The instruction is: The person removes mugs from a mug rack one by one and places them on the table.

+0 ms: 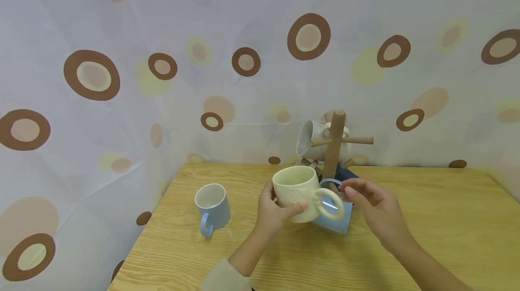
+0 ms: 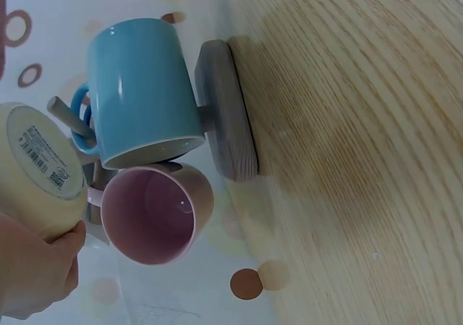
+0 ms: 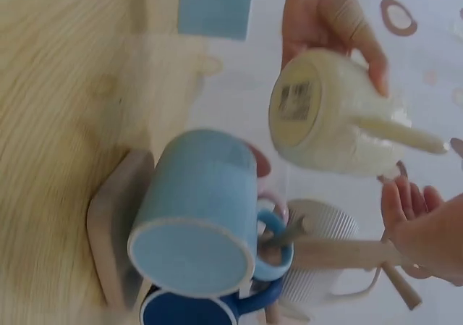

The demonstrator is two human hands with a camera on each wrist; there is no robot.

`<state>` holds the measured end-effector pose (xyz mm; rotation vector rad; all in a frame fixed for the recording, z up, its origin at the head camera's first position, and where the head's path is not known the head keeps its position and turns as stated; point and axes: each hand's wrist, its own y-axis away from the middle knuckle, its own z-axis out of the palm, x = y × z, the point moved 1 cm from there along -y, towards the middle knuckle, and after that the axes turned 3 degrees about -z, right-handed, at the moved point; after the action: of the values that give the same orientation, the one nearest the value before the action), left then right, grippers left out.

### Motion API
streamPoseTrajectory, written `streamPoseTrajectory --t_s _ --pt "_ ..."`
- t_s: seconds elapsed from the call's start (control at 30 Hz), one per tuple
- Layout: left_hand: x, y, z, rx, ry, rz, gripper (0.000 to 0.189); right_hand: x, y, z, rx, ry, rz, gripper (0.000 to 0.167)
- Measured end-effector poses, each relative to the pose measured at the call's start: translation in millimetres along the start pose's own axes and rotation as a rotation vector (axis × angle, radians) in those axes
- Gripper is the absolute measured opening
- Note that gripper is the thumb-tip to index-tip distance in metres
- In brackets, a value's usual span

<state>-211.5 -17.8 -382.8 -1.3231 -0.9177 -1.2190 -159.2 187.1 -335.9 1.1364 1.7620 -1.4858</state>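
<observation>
My left hand (image 1: 276, 216) grips the body of a cream mug (image 1: 294, 198), which is raised in front of a wooden mug rack (image 1: 333, 151). The mug's ring handle (image 1: 337, 216) points right, and its labelled base (image 2: 45, 151) shows in the left wrist view. My right hand (image 1: 383, 214) hovers just right of that handle, fingers loosely bent around nothing. In the right wrist view its fingertips (image 3: 394, 202) are close to the rack's post. Behind the cream mug, a light blue mug (image 2: 141, 93) hangs by its handle on a low peg.
A ribbed white mug (image 3: 318, 227) hangs on the rack's upper part. A pink mug (image 2: 201, 195) and a dark blue mug (image 3: 188, 310) hang lower. Another light blue mug (image 1: 219, 214) stands at the left of the wooden table (image 1: 438, 237). A patterned curtain (image 1: 260, 25) hangs behind.
</observation>
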Motion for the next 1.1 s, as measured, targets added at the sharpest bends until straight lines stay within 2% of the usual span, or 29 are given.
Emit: streamPoseTrajectory --t_s 0.1,0.17,0.23,0.33,0.53,0.77,0.9,1.1 --pt "0.2 0.3 -0.1 -0.033 -0.011 0.015 0.07 -2 4.3 3 -0.105 -0.133 0.228 0.015" --pt "1.4 0.6 0.1 -0.045 -0.025 0.018 0.071 -3 4.8 3 -0.143 -0.154 0.347 0.017" --pt "2.6 1.0 0.2 -0.048 -0.052 0.021 0.073 -2 4.7 3 -0.168 -0.16 0.428 0.02" --pt "3.3 1.6 0.2 -0.052 -0.096 0.032 0.074 -1 5.1 4 -0.191 -0.164 0.486 0.025" --pt "2.0 2.4 1.1 -0.078 -0.166 0.072 0.079 4 7.6 5 -0.244 -0.193 0.514 0.023" --pt "1.9 3.4 2.2 -0.094 -0.25 0.163 0.088 6 8.4 3 -0.364 -0.124 0.497 0.034" --pt "1.6 3.2 2.8 -0.12 -0.258 0.207 0.084 6 10.3 1 -0.419 -0.087 0.474 0.037" --pt "-0.8 4.9 3.7 -0.144 -0.269 0.237 0.083 9 17.9 3 -0.425 -0.092 0.468 0.031"
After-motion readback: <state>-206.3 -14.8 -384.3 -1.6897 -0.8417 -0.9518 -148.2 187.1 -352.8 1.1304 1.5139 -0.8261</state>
